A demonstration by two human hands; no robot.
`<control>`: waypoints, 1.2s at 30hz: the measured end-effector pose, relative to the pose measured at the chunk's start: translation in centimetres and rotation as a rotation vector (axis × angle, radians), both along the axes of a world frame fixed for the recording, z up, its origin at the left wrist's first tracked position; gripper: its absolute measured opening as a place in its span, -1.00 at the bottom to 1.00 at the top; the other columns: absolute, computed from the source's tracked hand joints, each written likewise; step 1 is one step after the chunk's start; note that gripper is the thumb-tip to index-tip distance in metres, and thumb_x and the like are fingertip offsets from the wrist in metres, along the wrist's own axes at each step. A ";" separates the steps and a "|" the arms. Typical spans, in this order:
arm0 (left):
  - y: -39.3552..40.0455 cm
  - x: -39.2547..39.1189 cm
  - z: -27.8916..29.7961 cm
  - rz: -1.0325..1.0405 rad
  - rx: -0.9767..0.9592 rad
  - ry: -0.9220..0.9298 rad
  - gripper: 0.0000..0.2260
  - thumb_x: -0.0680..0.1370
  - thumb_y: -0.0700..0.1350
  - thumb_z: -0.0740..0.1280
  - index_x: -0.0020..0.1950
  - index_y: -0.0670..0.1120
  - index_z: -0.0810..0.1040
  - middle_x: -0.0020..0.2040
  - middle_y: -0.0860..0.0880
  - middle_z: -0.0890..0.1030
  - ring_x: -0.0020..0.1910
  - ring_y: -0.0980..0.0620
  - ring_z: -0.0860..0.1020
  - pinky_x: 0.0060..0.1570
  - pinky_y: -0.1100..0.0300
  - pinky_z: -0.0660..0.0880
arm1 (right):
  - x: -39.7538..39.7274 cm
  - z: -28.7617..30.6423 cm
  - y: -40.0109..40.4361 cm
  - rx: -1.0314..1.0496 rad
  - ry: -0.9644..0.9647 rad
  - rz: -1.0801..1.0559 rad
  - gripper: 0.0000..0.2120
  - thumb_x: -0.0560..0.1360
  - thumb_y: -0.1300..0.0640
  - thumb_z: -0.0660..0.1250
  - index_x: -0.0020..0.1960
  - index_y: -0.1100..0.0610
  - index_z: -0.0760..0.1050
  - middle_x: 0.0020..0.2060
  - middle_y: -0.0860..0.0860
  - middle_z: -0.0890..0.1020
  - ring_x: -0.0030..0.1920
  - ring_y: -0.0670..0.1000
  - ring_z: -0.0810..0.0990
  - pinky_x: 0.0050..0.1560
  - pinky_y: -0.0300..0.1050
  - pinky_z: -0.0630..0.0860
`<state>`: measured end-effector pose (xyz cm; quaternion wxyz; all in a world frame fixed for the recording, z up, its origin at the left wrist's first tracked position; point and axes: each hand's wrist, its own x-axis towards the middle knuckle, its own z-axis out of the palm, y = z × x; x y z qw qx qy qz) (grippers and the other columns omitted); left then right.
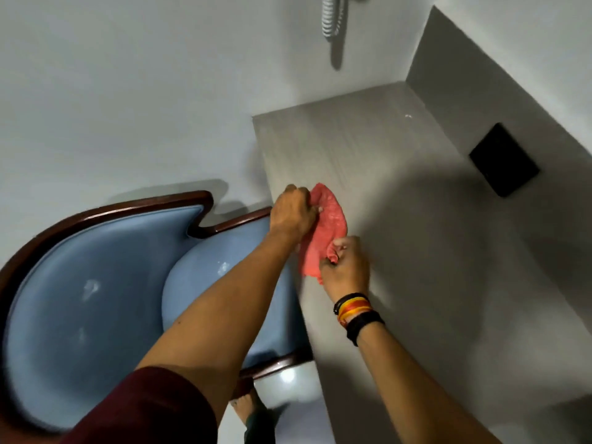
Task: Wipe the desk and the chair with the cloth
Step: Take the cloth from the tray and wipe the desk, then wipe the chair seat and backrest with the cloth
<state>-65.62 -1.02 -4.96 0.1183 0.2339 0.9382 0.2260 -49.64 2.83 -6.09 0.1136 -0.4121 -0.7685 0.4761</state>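
A pink-red cloth (324, 229) is stretched between both my hands above the near left edge of the grey desk (400, 225). My left hand (293, 211) grips its upper end and my right hand (346, 267), with coloured bands on the wrist, grips its lower end. The blue padded chair (96, 299) with a dark wooden frame stands to the left of the desk, partly under my left forearm.
A black rectangular plate (504, 160) is set in the grey panel behind the desk at the right. A white coiled cord (331, 14) hangs on the wall at the top. A bare foot (245, 408) shows on the glossy floor below the chair.
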 end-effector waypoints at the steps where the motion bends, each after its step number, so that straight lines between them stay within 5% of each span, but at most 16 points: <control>1: -1.6 -0.7 0.3 0.040 0.054 -0.067 -0.69 0.51 0.06 0.49 -0.03 -0.19 0.60 0.06 -0.29 0.64 0.06 -0.32 0.63 -0.03 -0.02 0.52 | -0.3 0.3 -0.7 -0.045 -0.026 0.004 -0.77 0.36 0.29 0.37 -0.17 0.00 0.41 -0.19 0.09 0.66 -0.14 0.25 0.67 -0.05 0.18 0.65; 6: -15.0 -3.4 -1.7 0.219 0.242 -0.383 -0.80 0.46 -0.08 0.56 -0.02 -0.14 0.66 -0.08 -0.15 0.71 -0.08 -0.13 0.67 -0.01 -0.04 0.62 | -1.8 -0.9 -10.1 -0.304 0.005 0.040 -0.79 0.27 0.21 0.43 -0.14 0.01 0.53 -0.34 -0.07 0.69 -0.24 0.16 0.73 -0.10 0.23 0.71; 10: -21.9 -4.9 -8.8 0.276 0.302 -0.568 -0.83 0.45 -0.20 0.55 -0.03 -0.06 0.64 -0.15 -0.05 0.63 -0.14 -0.01 0.57 -0.11 0.13 0.53 | -3.9 -7.6 -16.6 -0.412 -0.076 0.049 -0.74 0.36 0.35 0.44 -0.18 -0.01 0.54 -0.26 0.02 0.68 -0.14 0.27 0.71 -0.06 0.28 0.70; 14: -22.3 -5.9 -17.4 0.161 0.256 -0.566 -0.59 0.37 -0.09 0.50 0.22 -0.06 0.68 0.06 -0.06 0.73 0.05 -0.05 0.67 0.12 0.10 0.59 | -5.6 -14.6 -17.9 -0.525 -0.210 -0.015 -0.71 0.49 0.46 0.37 -0.06 0.08 0.50 -0.05 0.24 0.65 -0.24 0.18 0.61 -0.48 -0.13 0.59; 17: -22.9 -6.5 -22.2 0.184 0.191 -0.487 -0.61 0.54 -0.04 0.40 0.36 -0.06 0.63 0.25 -0.13 0.70 0.22 -0.13 0.66 0.30 0.04 0.56 | -5.1 -19.6 -16.8 -0.236 -0.455 0.147 -0.79 0.51 0.24 0.46 0.13 0.16 0.56 0.10 0.24 0.62 0.04 0.26 0.65 -0.09 0.02 0.60; 19: -25.7 -7.6 -25.5 0.247 0.122 -0.184 -0.60 0.61 0.00 0.24 0.35 -0.13 0.63 0.24 -0.19 0.69 0.21 -0.23 0.64 0.31 -0.03 0.53 | -5.0 -22.7 -16.5 0.132 -0.567 0.338 -0.54 0.52 -0.07 0.44 0.33 0.12 0.53 0.38 0.24 0.47 0.36 0.34 0.50 0.33 0.22 0.51; 21: -30.5 -8.8 -29.1 0.327 0.040 0.104 -0.62 0.67 -0.06 0.16 0.38 -0.18 0.60 0.28 -0.24 0.66 0.24 -0.27 0.60 0.34 -0.09 0.48 | -6.3 -25.4 -17.0 0.334 -0.511 0.466 -0.30 0.58 -0.28 0.27 0.61 0.05 0.28 0.64 0.22 0.18 0.61 0.32 0.19 0.60 0.30 0.18; 23: -35.2 -9.8 -32.5 0.335 -0.076 0.217 -0.60 0.70 -0.08 0.15 0.47 -0.23 0.51 0.43 -0.27 0.56 0.41 -0.29 0.52 0.46 -0.15 0.40 | -8.7 -28.9 -18.0 0.465 -0.484 0.623 -0.23 0.60 -0.37 0.07 0.69 -0.02 0.06 0.70 0.21 0.01 0.68 0.29 0.00 0.63 0.35 -0.04; 26: -38.8 -8.9 -35.6 0.232 -0.095 0.174 -0.55 0.75 -0.08 0.10 0.63 -0.17 0.30 0.63 -0.18 0.34 0.64 -0.17 0.27 0.61 -0.14 0.23 | -11.9 -33.2 -18.1 0.593 -0.468 0.621 -0.30 0.64 -0.29 0.02 0.70 -0.04 0.05 0.69 0.22 0.05 0.68 0.31 0.02 0.60 0.46 0.03; 31: -38.9 -8.4 -36.4 0.296 0.060 0.159 -0.55 0.74 -0.12 0.09 0.65 -0.13 0.27 0.66 -0.11 0.29 0.67 -0.08 0.20 0.66 -0.04 0.16 | -23.5 -34.4 -16.0 0.644 -0.352 0.544 -0.38 0.66 -0.19 0.04 0.68 -0.06 0.11 0.69 0.17 0.09 0.68 0.28 0.04 0.64 0.37 0.00; 36: -39.3 -8.6 -36.8 0.336 0.148 0.168 -0.58 0.74 -0.20 0.12 0.62 -0.14 0.34 0.63 -0.10 0.36 0.65 -0.06 0.26 0.65 0.13 0.14 | -24.3 -33.9 -23.3 0.705 -0.188 0.924 -0.34 0.57 -0.09 0.13 0.66 0.01 0.20 0.67 0.14 0.21 0.67 0.25 0.14 0.64 0.31 0.08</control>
